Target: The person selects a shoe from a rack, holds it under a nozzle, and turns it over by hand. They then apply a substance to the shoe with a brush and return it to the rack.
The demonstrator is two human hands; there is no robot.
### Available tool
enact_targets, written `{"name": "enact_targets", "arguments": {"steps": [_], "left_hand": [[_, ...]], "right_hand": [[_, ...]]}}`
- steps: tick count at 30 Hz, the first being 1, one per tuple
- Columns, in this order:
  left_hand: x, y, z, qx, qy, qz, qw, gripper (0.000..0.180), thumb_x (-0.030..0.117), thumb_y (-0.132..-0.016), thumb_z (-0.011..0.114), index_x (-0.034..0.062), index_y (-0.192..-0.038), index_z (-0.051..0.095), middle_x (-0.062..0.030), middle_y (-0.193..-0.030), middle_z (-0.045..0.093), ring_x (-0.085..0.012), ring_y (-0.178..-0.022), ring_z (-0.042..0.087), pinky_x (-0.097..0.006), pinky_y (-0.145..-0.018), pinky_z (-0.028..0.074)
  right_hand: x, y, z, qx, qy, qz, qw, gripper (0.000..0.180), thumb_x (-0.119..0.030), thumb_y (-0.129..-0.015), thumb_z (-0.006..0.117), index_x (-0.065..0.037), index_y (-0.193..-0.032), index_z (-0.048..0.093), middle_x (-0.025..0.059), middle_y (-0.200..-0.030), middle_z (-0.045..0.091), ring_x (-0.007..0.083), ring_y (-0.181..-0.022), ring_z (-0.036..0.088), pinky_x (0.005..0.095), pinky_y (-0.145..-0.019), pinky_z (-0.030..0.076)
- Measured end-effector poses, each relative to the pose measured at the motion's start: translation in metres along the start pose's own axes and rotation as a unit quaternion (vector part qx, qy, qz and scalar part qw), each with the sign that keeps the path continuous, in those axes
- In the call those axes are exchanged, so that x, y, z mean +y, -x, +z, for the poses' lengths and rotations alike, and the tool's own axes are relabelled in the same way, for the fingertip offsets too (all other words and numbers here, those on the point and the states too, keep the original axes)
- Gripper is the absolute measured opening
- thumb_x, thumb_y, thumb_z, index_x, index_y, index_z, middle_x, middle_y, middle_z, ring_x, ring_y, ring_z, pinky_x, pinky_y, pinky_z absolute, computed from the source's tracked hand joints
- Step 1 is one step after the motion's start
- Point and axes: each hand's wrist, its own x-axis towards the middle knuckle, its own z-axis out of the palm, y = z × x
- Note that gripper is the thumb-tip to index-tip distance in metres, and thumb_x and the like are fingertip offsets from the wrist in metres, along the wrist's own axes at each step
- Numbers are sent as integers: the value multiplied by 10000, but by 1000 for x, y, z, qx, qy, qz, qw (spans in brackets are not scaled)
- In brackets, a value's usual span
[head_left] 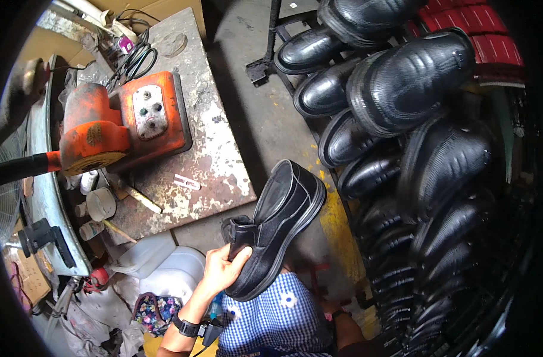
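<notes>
My left hand is closed around the toe end of a black slip-on shoe, with the thumb lying across its upper. The shoe is tilted, its heel pointing up and to the right, and its opening and dark lining show. It hangs in front of my blue-and-white checked apron, beyond the table's near corner. My right hand is low beside the apron, in shadow; its fingers are hidden, so whether it holds anything cannot be seen.
A worn table at the left carries an orange machine, black cables and a white tub. A rack of several black shoes fills the right side. White plastic jugs stand below the table.
</notes>
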Motion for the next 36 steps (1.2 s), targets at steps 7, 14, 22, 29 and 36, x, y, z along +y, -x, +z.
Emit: {"name": "enact_targets", "arguments": {"steps": [7,14,22,29,36], "left_hand": [[-28,9,-2,29,4,-53,998,253,228,-817,657,6,-940,648,-99,-757,674,-90,-689,606,-268,-618,487],[-21,-9,19,-13,-14,92,996,222,212,-807,654,27,-931,655,-126,-731,665,-152,-619,642,-282,-564,486],[-24,43,-3,111,31,134,984,229,206,-816,649,6,-927,652,-118,-733,669,-105,-644,625,-264,-578,484],[-37,113,35,235,104,160,953,255,237,-839,630,-7,-908,648,-78,-739,672,-79,-656,587,-265,-585,469],[-22,158,94,353,173,159,906,384,312,-885,567,-63,-830,629,-66,-642,613,-98,-599,527,-275,-550,443]], "right_hand": [[-53,-57,45,-50,-159,0,986,374,-335,-832,492,-68,-1071,599,187,-1028,616,337,-968,590,424,-815,458],[-58,-331,-41,-61,-274,79,956,352,-320,-842,474,-65,-1041,612,204,-996,616,357,-951,588,436,-804,460],[11,-266,-233,-41,-382,50,922,335,-303,-852,453,-61,-1006,626,224,-959,616,380,-931,585,450,-791,462],[-46,-221,-430,281,-502,159,802,296,-194,-886,522,-20,-1121,565,133,-970,647,203,-911,614,296,-801,466],[-145,-127,-486,141,-699,-247,657,907,-94,-745,712,9,-1394,87,186,-1336,369,230,-1185,427,326,-997,335]]}}
